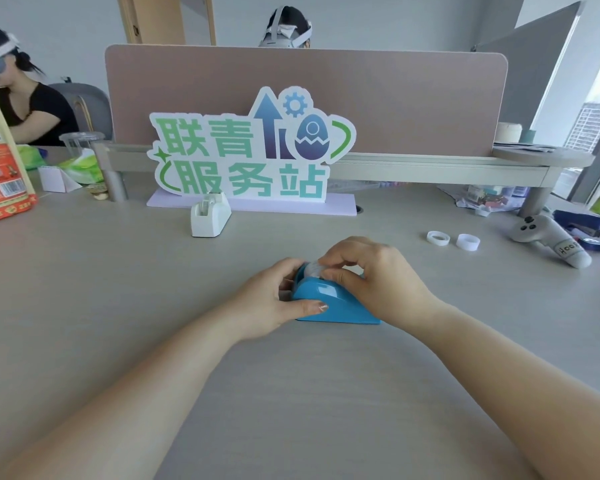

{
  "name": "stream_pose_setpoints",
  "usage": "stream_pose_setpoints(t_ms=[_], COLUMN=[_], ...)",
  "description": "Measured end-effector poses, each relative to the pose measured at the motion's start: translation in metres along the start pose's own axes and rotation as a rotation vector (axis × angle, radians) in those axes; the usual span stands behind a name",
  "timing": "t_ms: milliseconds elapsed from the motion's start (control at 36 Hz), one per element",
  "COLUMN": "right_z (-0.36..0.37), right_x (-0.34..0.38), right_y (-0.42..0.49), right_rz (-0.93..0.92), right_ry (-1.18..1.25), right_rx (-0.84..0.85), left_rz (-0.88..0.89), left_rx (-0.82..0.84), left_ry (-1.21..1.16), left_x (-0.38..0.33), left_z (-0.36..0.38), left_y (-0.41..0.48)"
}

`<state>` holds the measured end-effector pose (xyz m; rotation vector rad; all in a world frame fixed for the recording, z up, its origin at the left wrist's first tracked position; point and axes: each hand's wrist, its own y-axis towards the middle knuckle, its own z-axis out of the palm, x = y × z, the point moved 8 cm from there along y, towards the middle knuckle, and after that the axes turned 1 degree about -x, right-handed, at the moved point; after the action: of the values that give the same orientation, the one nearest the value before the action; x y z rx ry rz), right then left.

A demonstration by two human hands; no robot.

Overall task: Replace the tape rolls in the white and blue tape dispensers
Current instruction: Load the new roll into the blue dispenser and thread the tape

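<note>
The blue tape dispenser [329, 304] sits on the desk in the middle. My left hand [271, 303] grips its left side, thumb along the near wall. My right hand [371, 275] pinches a pale tape roll [313, 270] seated in the top of the dispenser; most of the roll is hidden by my fingers. The white tape dispenser [210, 214] stands further back, left of centre, with a roll in it. Two white rings, one ring [438, 238] and another ring [468, 242], lie on the desk to the right.
A green and blue sign [250, 150] on a pale base stands behind the white dispenser. A grey controller [548, 239] and a dark blue stapler [582, 225] lie at the right. An orange bag [0, 168] stands at the left edge. Two people sit beyond the divider.
</note>
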<state>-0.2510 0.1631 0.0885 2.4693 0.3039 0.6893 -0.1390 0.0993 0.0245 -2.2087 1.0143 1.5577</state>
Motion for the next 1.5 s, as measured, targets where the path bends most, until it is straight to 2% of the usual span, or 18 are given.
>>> stream_pose_setpoints(t_ms=[333, 472, 528, 639, 722, 861, 1000, 1167, 1333, 1500], right_z=[-0.001, -0.001, -0.001, -0.005, -0.007, -0.015, -0.011, -0.011, -0.005, -0.004], right_x=[0.011, 0.008, 0.007, -0.005, -0.014, -0.026, -0.039, -0.041, -0.035, -0.031], right_y=[0.003, 0.004, 0.003, 0.001, 0.000, 0.000, -0.003, -0.005, -0.005, -0.007], right_rz=[-0.145, -0.146, -0.117, 0.051, 0.153, 0.214, 0.272, 0.294, 0.285, 0.289], right_ry=[-0.133, -0.144, -0.109, 0.080, 0.154, 0.177, 0.165, 0.137, 0.140, 0.161], right_rx=[0.064, 0.085, 0.083, 0.075, 0.090, 0.063, 0.077, 0.080, 0.158, 0.139], left_rz=[-0.005, -0.004, -0.005, 0.002, 0.105, 0.318, 0.393, 0.367, 0.386, 0.384], left_rx=[0.008, 0.003, -0.002, 0.001, -0.070, -0.239, -0.158, -0.249, -0.211, -0.217], left_ry=[0.035, 0.053, 0.079, 0.245, 0.340, 0.441, 0.596, 0.562, 0.549, 0.524], left_x=[-0.001, -0.002, -0.001, -0.004, -0.018, -0.038, -0.039, -0.039, -0.040, -0.040], left_z=[0.000, 0.000, 0.000, 0.003, 0.001, -0.014, -0.006, -0.016, -0.010, -0.012], left_y=[0.000, -0.001, -0.001, -0.006, -0.012, -0.017, -0.016, -0.019, -0.018, -0.018])
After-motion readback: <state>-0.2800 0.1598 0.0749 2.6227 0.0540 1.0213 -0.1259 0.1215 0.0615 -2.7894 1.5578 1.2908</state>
